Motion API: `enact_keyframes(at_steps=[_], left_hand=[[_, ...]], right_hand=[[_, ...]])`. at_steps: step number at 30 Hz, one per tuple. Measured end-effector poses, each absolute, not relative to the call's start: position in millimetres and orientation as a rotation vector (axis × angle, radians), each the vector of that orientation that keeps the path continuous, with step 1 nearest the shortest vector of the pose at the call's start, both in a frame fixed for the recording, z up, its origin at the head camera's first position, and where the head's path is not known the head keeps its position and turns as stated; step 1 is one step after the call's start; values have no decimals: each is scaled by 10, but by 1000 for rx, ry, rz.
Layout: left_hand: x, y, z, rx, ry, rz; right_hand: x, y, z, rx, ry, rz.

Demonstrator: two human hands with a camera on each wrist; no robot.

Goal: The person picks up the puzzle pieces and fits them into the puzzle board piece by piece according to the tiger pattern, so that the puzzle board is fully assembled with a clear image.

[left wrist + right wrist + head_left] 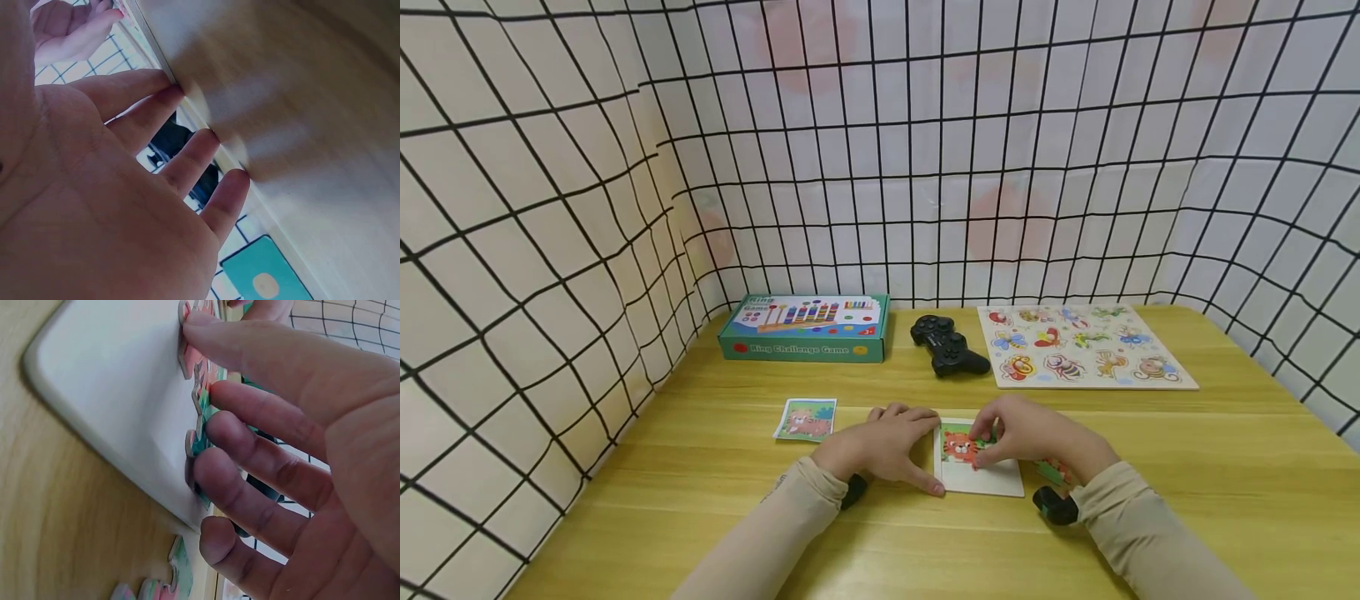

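A white puzzle board lies on the table, its upper part covered by joined jigsaw pieces showing an orange tiger on green. My left hand rests on the table with spread fingers, thumb and index tips right at the board's left corners. In the left wrist view, the fingertips touch the wood. Over the picture is my right hand; its thumb presses a red piece edge and the other fingers lie along green pieces. Loose pieces lie partly hidden under the right wrist.
A picture card of a tiger lies left of the left hand. Farther back stand a green Ring Challenge Game box, a black game controller and a board with insect pictures. Black wire grid encloses the table.
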State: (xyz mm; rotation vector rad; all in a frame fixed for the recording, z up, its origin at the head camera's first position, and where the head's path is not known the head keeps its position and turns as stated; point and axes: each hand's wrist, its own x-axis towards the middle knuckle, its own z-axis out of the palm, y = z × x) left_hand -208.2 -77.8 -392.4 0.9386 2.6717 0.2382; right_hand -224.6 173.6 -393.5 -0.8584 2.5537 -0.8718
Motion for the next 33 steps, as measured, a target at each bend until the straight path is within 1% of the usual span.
enact_keyframes(at_steps=[13,18,24,28,33], left_hand=[[-2088,-777,-3925,928,2673,231],[-2084,-778,-3919,927,2675,227],[-2086,-785,-3926,932,2674,228],[-2086,-787,-3932,938,2676,229],[-2082,-786,-3926,939,2672,233]], right_hand=[[-2215,1759,-3863,-831,2529,-890],[-2207,1927,-3731,-818,2486,-969],[-2217,2234,-3614,-843,2496,-941],[-2241,2391,-3611,-828,2503,-884],[-2262,2477,-3655,-775,2512,-853]])
